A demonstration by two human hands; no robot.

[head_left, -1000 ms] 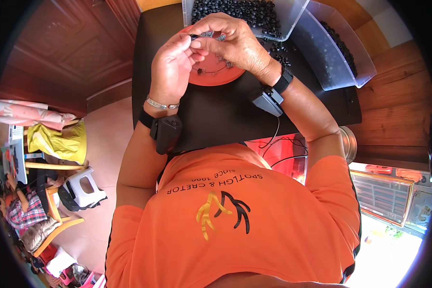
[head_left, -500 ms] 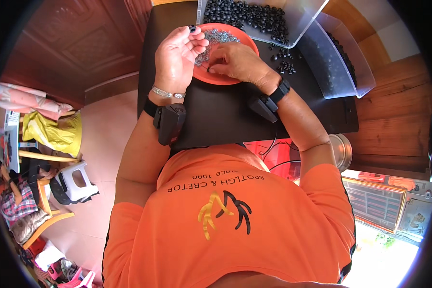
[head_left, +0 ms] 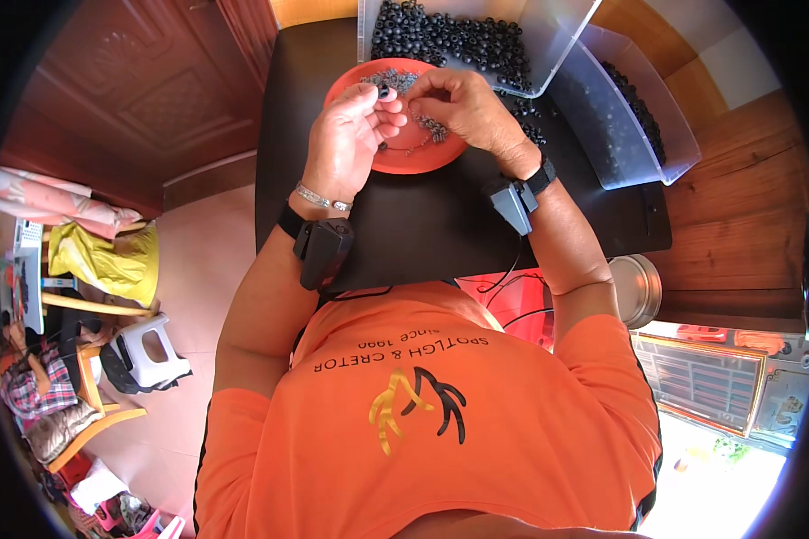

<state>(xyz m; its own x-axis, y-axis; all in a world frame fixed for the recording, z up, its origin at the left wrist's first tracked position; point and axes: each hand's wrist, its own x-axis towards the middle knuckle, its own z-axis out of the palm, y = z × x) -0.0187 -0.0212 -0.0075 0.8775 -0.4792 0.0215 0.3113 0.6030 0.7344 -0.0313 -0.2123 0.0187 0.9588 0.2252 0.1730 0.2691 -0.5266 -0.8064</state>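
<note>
Ring (head_left: pixel 385 92), small, black and round, sits between the fingertips of the left hand (head_left: pixel 351 144), which pinches it just above the orange plate (head_left: pixel 368 83). Right hand (head_left: pixel 463 108) is beside it, almost touching, with its fingers closed together in a pinch on something very small and grey; I cannot tell exactly what piece it is. Both hands hang over the plate, where a heap of small grey metal parts (head_left: pixel 422 126) lies. Behind the plate stands a clear box (head_left: pixel 557 54) full of more black rings, and a second clear box (head_left: pixel 638 126) is at the right on the black table (head_left: pixel 422 234).

Some risks, as I judge them. The ring is held only by the fingertips, so if the grip becomes loose during joining, it can fall. Over the plate this is not serious, but a round ring can roll off the rim and then off the table to the floor. The grey part is even smaller, so it can slip and get lost in the heap. Several loose rings (head_left: pixel 530 130) lie on the table near the right wrist; a movement of the arm can push them away. The plate is near the front box, so a hard push of the hands could shift it.
</note>
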